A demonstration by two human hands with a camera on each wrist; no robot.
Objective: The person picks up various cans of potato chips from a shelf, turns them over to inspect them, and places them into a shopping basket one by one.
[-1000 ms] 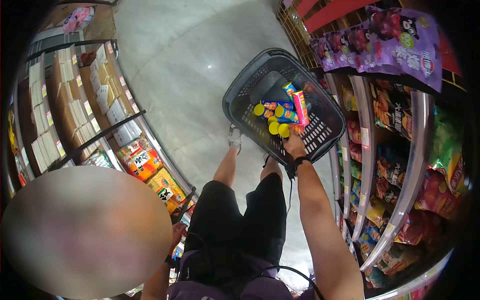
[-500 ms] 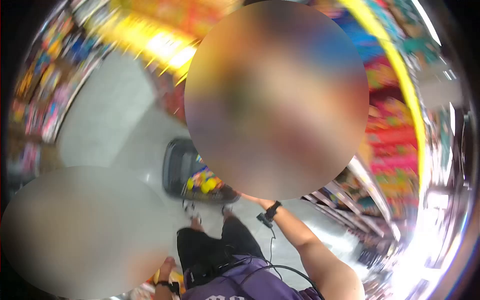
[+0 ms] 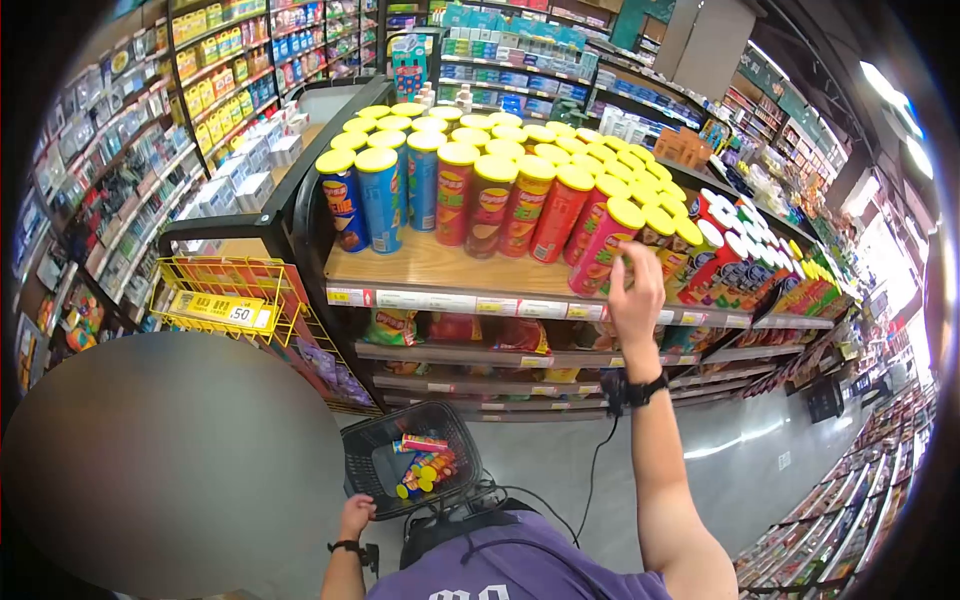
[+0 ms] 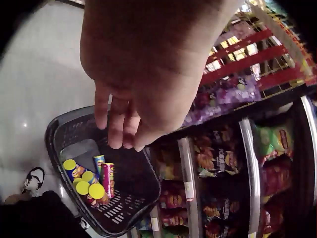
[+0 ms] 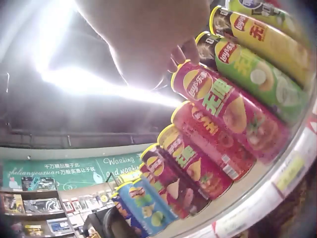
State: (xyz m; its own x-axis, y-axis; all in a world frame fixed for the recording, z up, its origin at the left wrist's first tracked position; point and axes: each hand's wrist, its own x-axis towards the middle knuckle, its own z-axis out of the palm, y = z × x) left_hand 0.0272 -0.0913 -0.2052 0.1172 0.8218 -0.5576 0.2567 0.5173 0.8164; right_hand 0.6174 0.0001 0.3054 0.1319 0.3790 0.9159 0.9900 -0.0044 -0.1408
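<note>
My right hand (image 3: 637, 290) reaches to the front of the top shelf, its fingertips right at the yellow lid of a pink Lay's chip canister (image 5: 230, 111). That canister stands at the shelf's front edge in a row of canisters. The fingers are loosely bent and the thumb does not wrap round it. Low on the other side, my left hand (image 3: 357, 515) hangs by the rim of a dark shopping basket (image 3: 357, 450), holding nothing, with relaxed fingers in the left wrist view. Inside the basket lie several chip canisters (image 4: 107, 179), most with yellow lids.
Many more canisters (image 3: 378, 200) crowd the wooden shelf top (image 3: 400, 265), with white-lidded ones to the right. Bagged snacks (image 3: 393, 327) fill the shelves below. A yellow wire rack (image 3: 225, 300) juts out at the shelf's left end. A cable (image 3: 590, 490) hangs from the right wrist.
The view has swung up from the floor to the shelf. My right hand has left the basket's side and risen to the canisters. The basket now sits beside the left hand.
</note>
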